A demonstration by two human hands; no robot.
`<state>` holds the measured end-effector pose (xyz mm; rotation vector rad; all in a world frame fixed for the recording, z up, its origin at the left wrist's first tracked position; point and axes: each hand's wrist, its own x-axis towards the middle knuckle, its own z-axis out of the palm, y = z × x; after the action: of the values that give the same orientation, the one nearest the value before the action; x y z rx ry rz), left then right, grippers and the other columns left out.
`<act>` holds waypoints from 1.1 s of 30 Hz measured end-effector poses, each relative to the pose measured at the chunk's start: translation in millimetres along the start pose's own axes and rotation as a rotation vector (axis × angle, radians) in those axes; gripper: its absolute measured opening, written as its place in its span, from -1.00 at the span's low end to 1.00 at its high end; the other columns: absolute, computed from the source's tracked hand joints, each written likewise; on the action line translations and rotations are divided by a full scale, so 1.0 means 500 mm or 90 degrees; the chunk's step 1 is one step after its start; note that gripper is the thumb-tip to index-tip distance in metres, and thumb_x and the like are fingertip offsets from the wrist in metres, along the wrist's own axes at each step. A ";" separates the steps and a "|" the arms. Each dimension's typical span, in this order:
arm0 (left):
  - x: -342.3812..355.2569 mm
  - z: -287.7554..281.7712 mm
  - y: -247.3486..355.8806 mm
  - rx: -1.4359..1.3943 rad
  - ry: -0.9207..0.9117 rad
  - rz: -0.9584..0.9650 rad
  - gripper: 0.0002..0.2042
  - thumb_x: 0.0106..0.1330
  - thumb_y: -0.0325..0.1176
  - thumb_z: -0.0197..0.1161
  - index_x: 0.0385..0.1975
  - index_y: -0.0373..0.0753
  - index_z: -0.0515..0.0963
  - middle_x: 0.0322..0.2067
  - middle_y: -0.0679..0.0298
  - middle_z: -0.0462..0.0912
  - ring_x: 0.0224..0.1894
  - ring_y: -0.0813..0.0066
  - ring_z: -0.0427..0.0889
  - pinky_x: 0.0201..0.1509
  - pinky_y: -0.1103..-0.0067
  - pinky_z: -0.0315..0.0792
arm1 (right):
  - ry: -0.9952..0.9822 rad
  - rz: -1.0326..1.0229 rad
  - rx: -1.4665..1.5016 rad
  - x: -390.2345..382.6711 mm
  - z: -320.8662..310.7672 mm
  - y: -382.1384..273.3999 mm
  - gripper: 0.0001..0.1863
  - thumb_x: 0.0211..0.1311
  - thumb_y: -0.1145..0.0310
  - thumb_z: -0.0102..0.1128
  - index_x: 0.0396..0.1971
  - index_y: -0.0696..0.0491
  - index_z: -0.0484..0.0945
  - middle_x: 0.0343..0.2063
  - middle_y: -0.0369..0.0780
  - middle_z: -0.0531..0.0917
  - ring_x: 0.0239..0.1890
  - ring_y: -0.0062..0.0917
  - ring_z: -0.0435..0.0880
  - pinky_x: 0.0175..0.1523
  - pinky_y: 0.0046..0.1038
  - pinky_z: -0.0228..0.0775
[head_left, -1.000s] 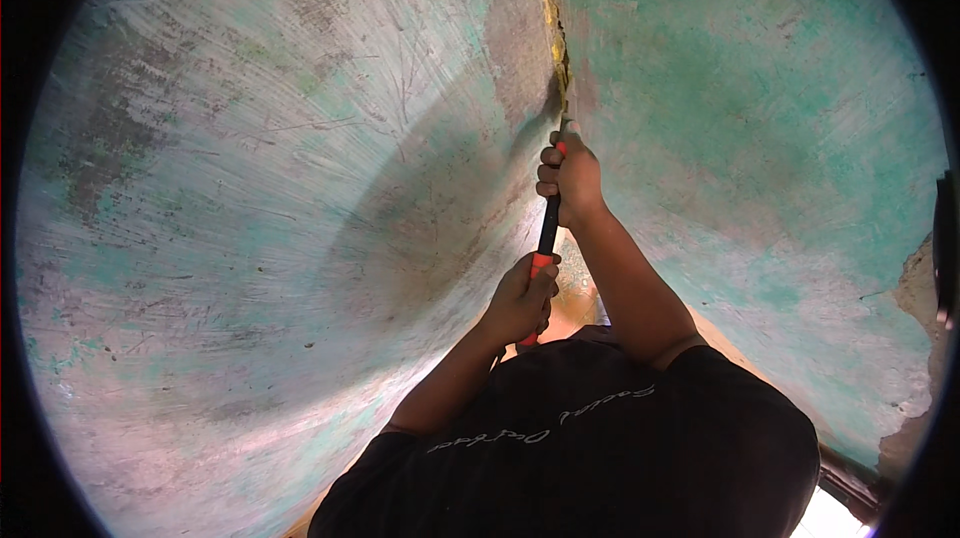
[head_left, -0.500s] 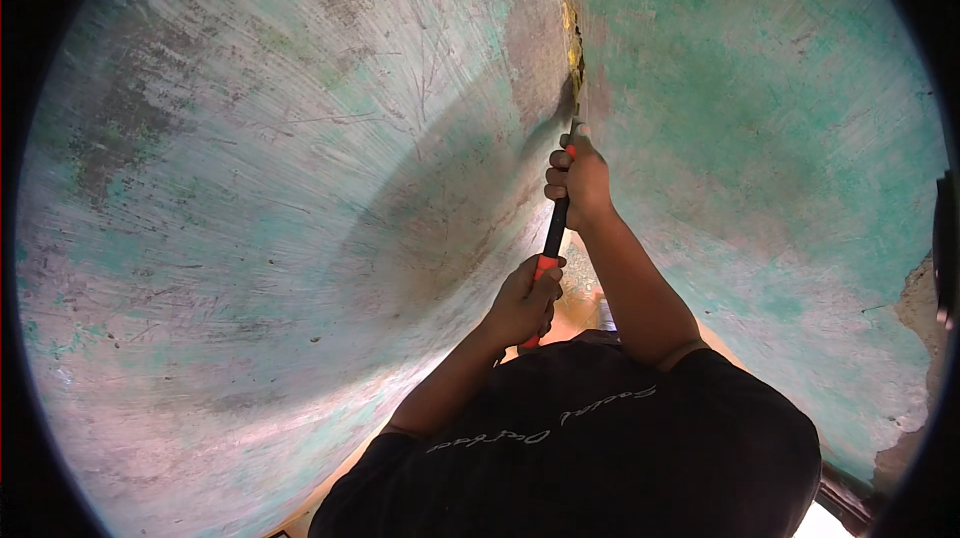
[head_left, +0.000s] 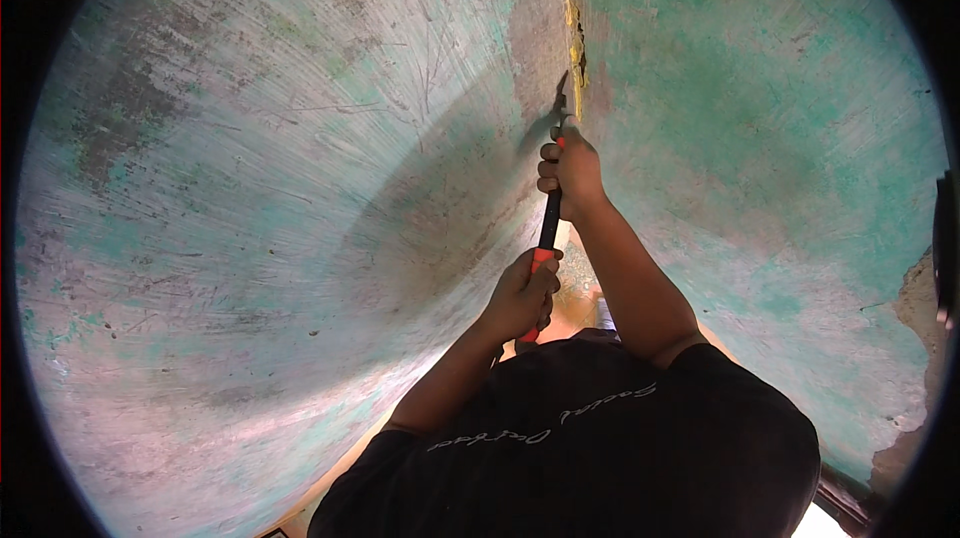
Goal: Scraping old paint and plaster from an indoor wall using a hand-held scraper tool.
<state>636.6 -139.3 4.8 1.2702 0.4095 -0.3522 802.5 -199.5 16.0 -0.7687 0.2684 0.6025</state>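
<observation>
Both my hands grip one long-handled scraper [head_left: 551,220] with a black and red handle. My right hand [head_left: 579,170] is closed around its upper part, just below the dark metal head. Lower down, my left hand [head_left: 518,296] wraps the red grip near the butt end. The narrow dark head shows against the wall a little left of the corner seam [head_left: 579,48], where yellow patches and a dark ragged crack run. Whether the head touches the wall I cannot tell.
A scuffed pale wall [head_left: 230,218] with green-blue paint traces rises on the left, and a greener wall [head_left: 740,138] on the right. Broken plaster [head_left: 915,313] edges the far right. Behind my arms, a bright gap shows a brownish surface.
The scraper's head has moved left off the corner seam, so more of its dark metal shows. Both hands have shifted slightly up and left with it, keeping their grip.
</observation>
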 end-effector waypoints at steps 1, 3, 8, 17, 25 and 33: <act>0.000 0.002 0.000 0.012 0.017 0.007 -0.69 0.35 -0.17 -0.06 -0.05 -0.24 0.26 -0.62 0.39 0.32 -0.80 0.70 0.24 -0.75 0.68 0.14 | 0.001 0.000 -0.001 -0.003 0.002 0.003 -0.77 0.28 0.09 -0.20 -0.45 -0.09 0.26 -0.72 -0.46 0.20 -0.79 -0.78 0.04 -0.72 -0.69 -0.11; 0.000 -0.001 -0.001 0.019 0.017 0.005 -0.69 0.35 -0.17 -0.06 -0.05 -0.24 0.26 -0.62 0.39 0.32 -0.80 0.70 0.23 -0.75 0.68 0.14 | 0.004 -0.019 0.004 -0.006 0.005 0.008 -0.81 0.27 0.14 -0.19 -0.44 -0.09 0.26 -0.72 -0.46 0.20 -0.79 -0.78 0.05 -0.72 -0.69 -0.10; -0.006 0.004 0.000 0.007 0.013 -0.003 -0.68 0.35 -0.15 -0.06 -0.05 -0.23 0.26 -0.62 0.39 0.31 -0.80 0.70 0.22 -0.76 0.68 0.13 | 0.000 -0.025 0.026 -0.010 -0.005 0.006 -0.85 0.24 0.18 -0.18 -0.40 -0.08 0.28 -0.72 -0.45 0.21 -0.78 -0.78 0.07 -0.71 -0.69 -0.08; -0.037 -0.059 -0.095 0.044 0.021 -0.051 -0.72 0.36 -0.13 -0.09 -0.10 -0.19 0.25 -0.62 0.38 0.29 -0.79 0.67 0.23 -0.75 0.67 0.16 | 0.010 0.081 0.048 -0.014 -0.051 0.122 -0.87 0.22 0.22 -0.18 -0.32 -0.08 0.26 -0.72 -0.45 0.21 -0.78 -0.77 0.07 -0.71 -0.68 -0.07; -0.010 -0.028 -0.118 0.045 0.053 -0.116 -0.71 0.35 -0.13 -0.08 -0.12 -0.21 0.26 -0.62 0.37 0.31 -0.77 0.66 0.27 -0.73 0.66 0.23 | 0.058 0.124 0.043 0.025 -0.116 0.143 -0.86 0.26 0.16 -0.21 -0.39 -0.11 0.25 -0.74 -0.48 0.18 -0.79 -0.78 0.04 -0.71 -0.69 -0.11; 0.041 -0.017 -0.177 0.084 0.091 -0.169 -0.76 0.35 -0.16 -0.08 -0.23 -0.20 0.29 -0.64 0.37 0.33 -0.78 0.64 0.29 -0.74 0.64 0.24 | 0.058 0.224 0.080 0.074 -0.196 0.190 -0.77 0.25 0.06 -0.22 -0.37 -0.09 0.26 -0.75 -0.46 0.16 -0.79 -0.76 0.05 -0.71 -0.67 -0.10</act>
<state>612.0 -154.5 -81.6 1.3774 0.6881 -0.5211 774.1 -201.1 -122.5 -0.6323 0.5265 0.8749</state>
